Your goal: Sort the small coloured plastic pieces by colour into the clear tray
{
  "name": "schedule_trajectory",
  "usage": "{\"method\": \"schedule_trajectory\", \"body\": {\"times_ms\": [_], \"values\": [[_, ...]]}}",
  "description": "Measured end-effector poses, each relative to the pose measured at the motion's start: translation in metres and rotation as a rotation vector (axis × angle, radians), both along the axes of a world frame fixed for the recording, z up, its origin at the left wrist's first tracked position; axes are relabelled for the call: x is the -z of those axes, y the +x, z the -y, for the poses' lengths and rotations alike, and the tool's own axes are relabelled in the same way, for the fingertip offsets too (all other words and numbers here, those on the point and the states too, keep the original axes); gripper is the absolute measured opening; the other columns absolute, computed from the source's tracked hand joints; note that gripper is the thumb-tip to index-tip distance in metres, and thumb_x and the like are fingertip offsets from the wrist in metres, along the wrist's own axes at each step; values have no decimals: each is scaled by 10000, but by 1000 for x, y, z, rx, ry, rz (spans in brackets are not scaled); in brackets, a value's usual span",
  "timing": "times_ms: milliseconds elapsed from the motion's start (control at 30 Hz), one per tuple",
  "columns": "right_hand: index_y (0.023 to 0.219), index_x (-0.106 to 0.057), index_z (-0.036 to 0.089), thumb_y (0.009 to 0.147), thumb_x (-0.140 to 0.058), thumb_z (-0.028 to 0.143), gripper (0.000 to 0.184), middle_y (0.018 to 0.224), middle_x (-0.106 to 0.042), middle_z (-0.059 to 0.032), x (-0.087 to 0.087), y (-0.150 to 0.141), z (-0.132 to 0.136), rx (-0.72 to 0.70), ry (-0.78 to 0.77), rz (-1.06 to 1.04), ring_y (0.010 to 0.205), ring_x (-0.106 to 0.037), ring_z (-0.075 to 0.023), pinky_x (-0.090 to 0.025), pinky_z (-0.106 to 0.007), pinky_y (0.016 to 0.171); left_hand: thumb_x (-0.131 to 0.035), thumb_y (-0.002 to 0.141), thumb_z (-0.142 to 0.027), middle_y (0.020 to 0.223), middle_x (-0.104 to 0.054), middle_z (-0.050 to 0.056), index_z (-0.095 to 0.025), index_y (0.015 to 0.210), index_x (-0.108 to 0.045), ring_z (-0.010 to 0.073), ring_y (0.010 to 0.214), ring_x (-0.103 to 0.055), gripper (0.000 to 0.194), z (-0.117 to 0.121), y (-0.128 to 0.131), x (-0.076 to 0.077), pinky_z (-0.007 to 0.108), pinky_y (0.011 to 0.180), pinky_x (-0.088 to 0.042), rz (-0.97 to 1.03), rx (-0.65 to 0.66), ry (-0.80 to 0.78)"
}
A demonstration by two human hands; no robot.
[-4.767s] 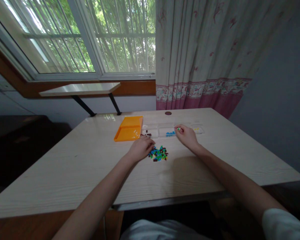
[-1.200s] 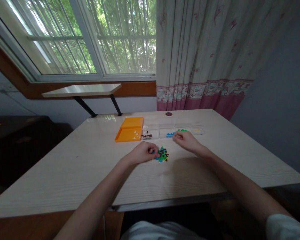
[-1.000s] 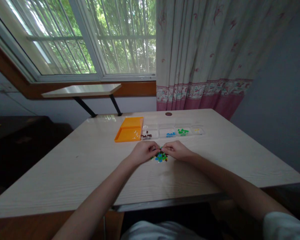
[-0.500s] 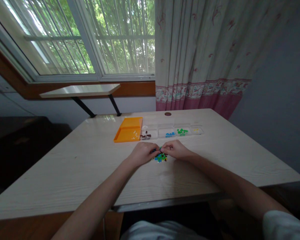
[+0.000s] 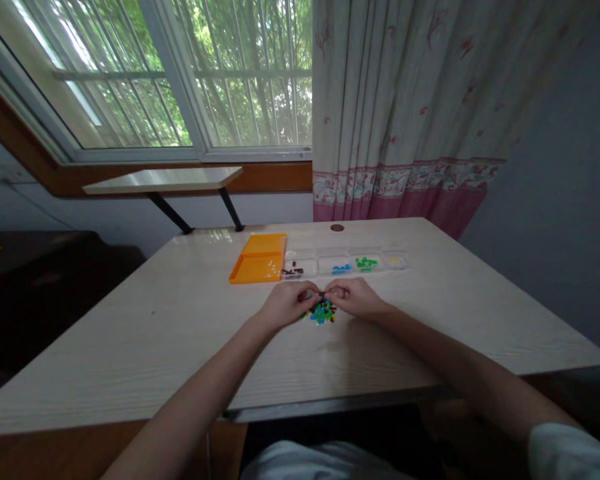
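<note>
Over a small heap of mixed green, blue, yellow and dark brown pieces point(image 5: 322, 312), both my hands meet, fingertips pinched. A tiny dark brown piece point(image 5: 322, 293) shows between the fingertips of my left hand point(image 5: 286, 303) and my right hand point(image 5: 356, 297). Its exact shape is too small to make out. Beyond the hands stands an open orange box point(image 5: 250, 269) with some small white pieces in it. Beside it lies a clear compartment tray point(image 5: 308, 266), with dark brown, blue, green and a few yellow pieces in separate sections.
The pale wooden table point(image 5: 180, 347) extends to both sides, its front edge close to my body. A raised shelf point(image 5: 165, 179) on dark legs stands at the back left. Near the back edge is a round brown disc point(image 5: 337, 228). A curtain point(image 5: 370, 133) hangs behind.
My fingertips have shifted slightly away from me, uncovering more of the heap. The dark brown piece now shows more clearly between them. The whole view has shifted a little.
</note>
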State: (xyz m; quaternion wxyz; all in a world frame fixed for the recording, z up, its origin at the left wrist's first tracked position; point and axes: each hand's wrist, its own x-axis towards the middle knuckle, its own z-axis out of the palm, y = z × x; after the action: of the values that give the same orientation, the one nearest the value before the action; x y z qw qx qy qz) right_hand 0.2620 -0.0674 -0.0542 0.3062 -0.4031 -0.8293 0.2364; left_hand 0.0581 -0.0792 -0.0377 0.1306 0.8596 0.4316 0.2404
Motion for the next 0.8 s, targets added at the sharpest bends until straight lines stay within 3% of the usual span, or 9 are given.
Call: {"method": "schedule_trajectory", "body": {"times_ms": [233,333,500,633,800], "values": [[906,-645,188,790,-552,311,193,509,-556,44,-2,1,0,13,91,47,448,-465,-77,-319,-182,495,-522,793,-338,541,-475,-37,-169,873,-639,82,524,-435,221,-1,1,3,180,516,-302,74,-5,0],[953,-631,196,811,-530,314,210,548,-564,37,-3,3,-2,17,108,97,482,-483,-85,-324,-186,509,-513,796,-344,526,-454,-43,-168,876,-638,78,504,-413,231,-2,-2,2,178,500,-291,121,-71,37],[982,-631,213,823,-510,275,210,702,-617,-1,0,10,-10,-18,154,244,633,-549,-117,-371,-209,600,-509,797,-361,511,-435,-51,-162,920,-635,74,484,-398,266,-5,-10,-3,177,495,-298,237,-204,114],[1020,-627,212,829,-485,225,238,882,-636,-34,4,13,-14,-92,174,281,783,-572,-142,-404,-233,712,-506,802,-367,529,-459,-43,-163,921,-637,73,493,-413,270,-3,-9,-4,176,511,-314,249,-219,159],[1016,-638,216,847,-451,198,253,905,-625,-47,5,12,-13,-132,184,303,840,-571,-147,-412,-237,754,-491,810,-373,544,-473,-33,-173,939,-642,77,504,-417,282,-1,-6,-1,176,511,-315,240,-217,165]]}}
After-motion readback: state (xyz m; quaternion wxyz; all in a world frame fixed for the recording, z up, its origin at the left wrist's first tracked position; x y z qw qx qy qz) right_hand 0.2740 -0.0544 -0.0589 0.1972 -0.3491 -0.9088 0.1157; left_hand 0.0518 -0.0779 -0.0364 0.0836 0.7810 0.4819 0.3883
